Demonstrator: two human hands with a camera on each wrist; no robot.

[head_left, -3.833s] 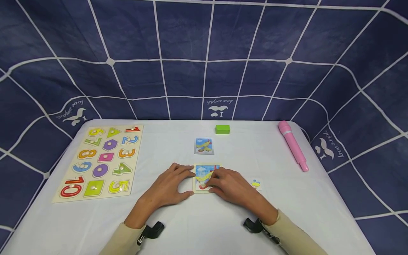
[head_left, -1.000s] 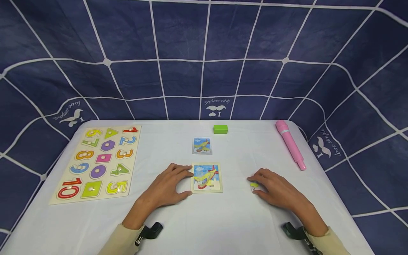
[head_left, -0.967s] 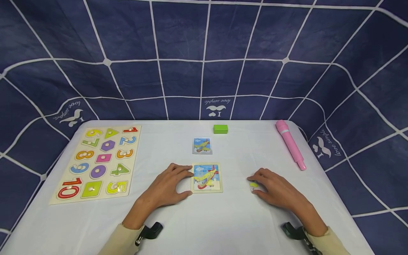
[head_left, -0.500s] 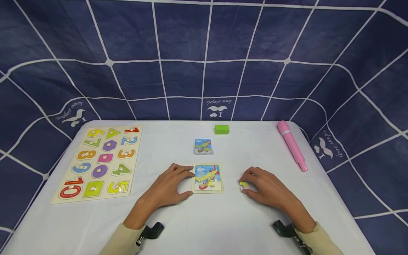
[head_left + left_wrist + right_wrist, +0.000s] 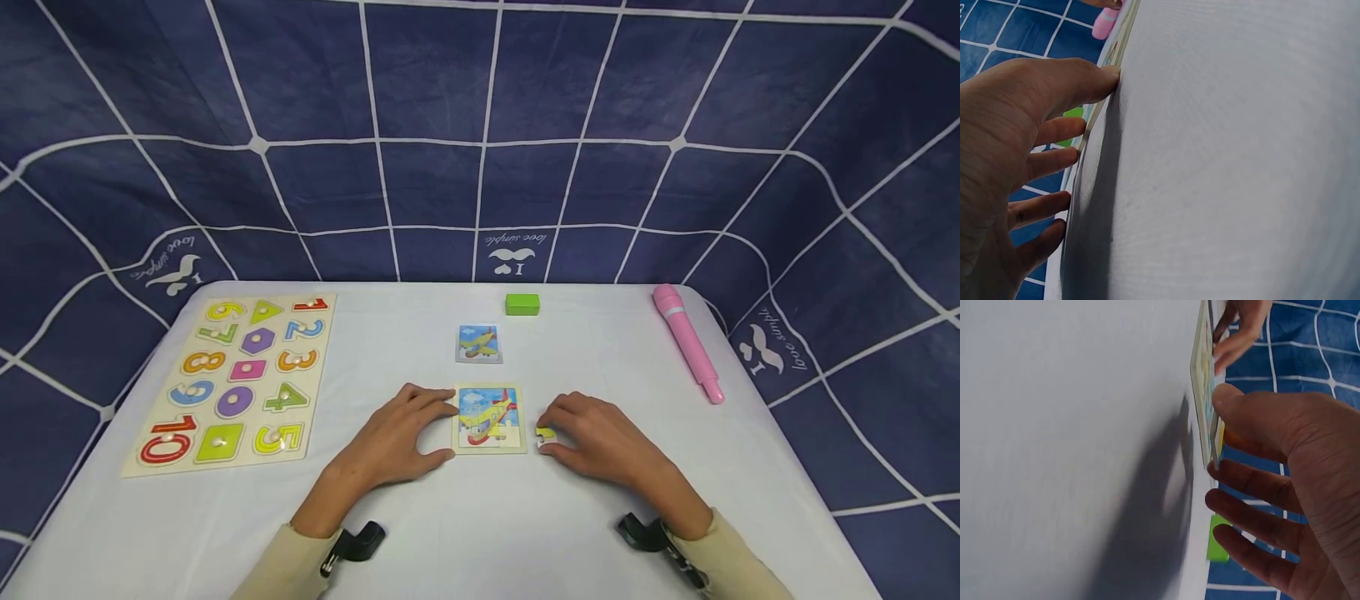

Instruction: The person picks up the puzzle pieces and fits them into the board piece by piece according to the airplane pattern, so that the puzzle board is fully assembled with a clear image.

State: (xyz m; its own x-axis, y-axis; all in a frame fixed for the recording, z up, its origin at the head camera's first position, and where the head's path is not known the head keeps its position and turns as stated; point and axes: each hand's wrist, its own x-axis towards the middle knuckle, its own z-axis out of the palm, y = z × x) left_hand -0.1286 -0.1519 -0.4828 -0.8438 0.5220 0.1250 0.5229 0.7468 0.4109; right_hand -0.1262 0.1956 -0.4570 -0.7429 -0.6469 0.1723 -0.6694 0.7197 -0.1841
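Note:
A small jigsaw puzzle (image 5: 489,419) with a yellow airplane picture lies in its pale frame on the white table. At its left side my left hand (image 5: 401,437) rests, thumb and fingertips at the frame's edge, fingers spread and relaxed. My right hand (image 5: 600,437) pinches a small yellow-and-white puzzle piece (image 5: 546,436) between thumb and fingers, just right of the frame. The right wrist view shows that piece (image 5: 1214,434) edge-on between thumb (image 5: 1227,400) and fingers, overlapping the frame. In the left wrist view my left thumb (image 5: 1094,81) lies along the frame's edge.
Behind the puzzle lies a small airplane picture card (image 5: 478,344), with a green block (image 5: 522,305) farther back. A number-and-shape board (image 5: 232,383) covers the table's left. On the right lies a pink microphone-shaped object (image 5: 688,343). A dark blue gridded cloth (image 5: 427,192) hangs around the back and sides.
My right hand has gone from the puzzle to the loose piece at the right, gripped it, and brought it left toward the frame. The left hand has stayed at the frame's left edge.

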